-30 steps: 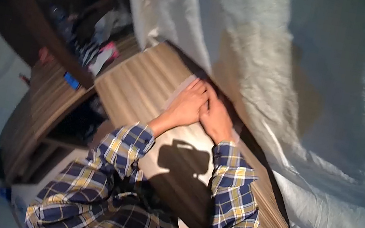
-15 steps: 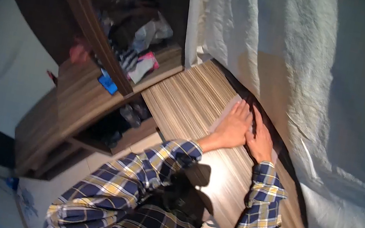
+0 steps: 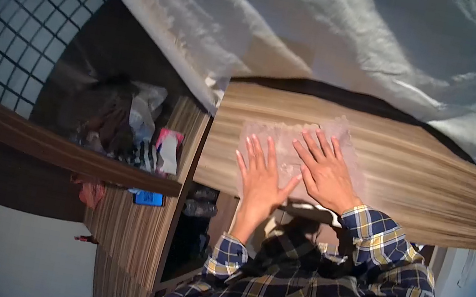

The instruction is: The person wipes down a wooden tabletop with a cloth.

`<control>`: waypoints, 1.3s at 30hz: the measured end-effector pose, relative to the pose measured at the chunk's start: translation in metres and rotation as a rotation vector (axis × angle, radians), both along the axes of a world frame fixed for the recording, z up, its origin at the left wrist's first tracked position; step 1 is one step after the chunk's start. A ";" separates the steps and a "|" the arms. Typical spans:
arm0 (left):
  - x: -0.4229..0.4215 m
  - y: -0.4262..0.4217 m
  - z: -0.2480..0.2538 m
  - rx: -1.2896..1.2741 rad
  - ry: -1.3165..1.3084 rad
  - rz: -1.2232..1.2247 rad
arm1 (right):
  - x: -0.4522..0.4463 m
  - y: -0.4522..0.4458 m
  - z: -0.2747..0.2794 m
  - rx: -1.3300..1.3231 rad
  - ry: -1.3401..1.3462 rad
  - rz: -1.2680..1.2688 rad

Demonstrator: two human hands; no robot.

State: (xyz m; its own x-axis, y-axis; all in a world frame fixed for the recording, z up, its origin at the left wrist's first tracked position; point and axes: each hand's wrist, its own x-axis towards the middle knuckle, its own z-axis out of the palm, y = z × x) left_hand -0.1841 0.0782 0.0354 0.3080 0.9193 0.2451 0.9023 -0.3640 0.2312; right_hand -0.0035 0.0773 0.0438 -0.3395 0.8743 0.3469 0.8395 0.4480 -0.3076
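A thin, pale pink cloth (image 3: 297, 138) with an uneven edge lies spread on the wood-grain tabletop (image 3: 423, 181). My left hand (image 3: 260, 181) rests flat on its left part, fingers spread and pointing away from me. To the right, my right hand (image 3: 327, 172) presses flat on the cloth, its fingers also apart. The thumbs are close to each other, near the tabletop's front edge. Some of the cloth is hidden under both palms.
Behind the tabletop hangs a pale curtain (image 3: 347, 34). At the left, an open shelf holds plastic bags (image 3: 146, 110) and a pink-and-white packet (image 3: 168, 152). A blue object (image 3: 149, 198) lies below the brown frame (image 3: 59, 149). Dark items sit in a lower compartment.
The view has turned, so the tabletop now runs left to right. My hands, close together before on a narrow strip of the cloth, are now apart with fingers spread, and the cloth shows wider.
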 end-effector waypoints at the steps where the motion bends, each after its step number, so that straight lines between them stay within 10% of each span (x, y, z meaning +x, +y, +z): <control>1: -0.012 -0.003 0.001 -0.025 -0.005 0.004 | -0.012 -0.006 -0.001 -0.025 -0.005 0.004; 19: -0.064 0.170 -0.016 0.217 -0.010 -0.002 | -0.088 0.122 -0.006 0.091 0.048 -0.151; 35: -0.057 0.106 0.002 -0.005 -0.128 0.319 | -0.074 0.114 -0.021 0.120 0.039 0.138; 39: -0.034 0.108 -0.027 0.276 0.132 0.414 | -0.045 0.117 -0.024 0.151 0.035 0.241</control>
State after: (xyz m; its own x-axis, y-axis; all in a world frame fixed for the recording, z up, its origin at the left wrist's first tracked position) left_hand -0.2179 0.1857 0.0081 -0.0235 0.8772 0.4795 0.9987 -0.0013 0.0514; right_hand -0.0486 0.1940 0.0201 -0.5167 0.7073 0.4824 0.6931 0.6764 -0.2494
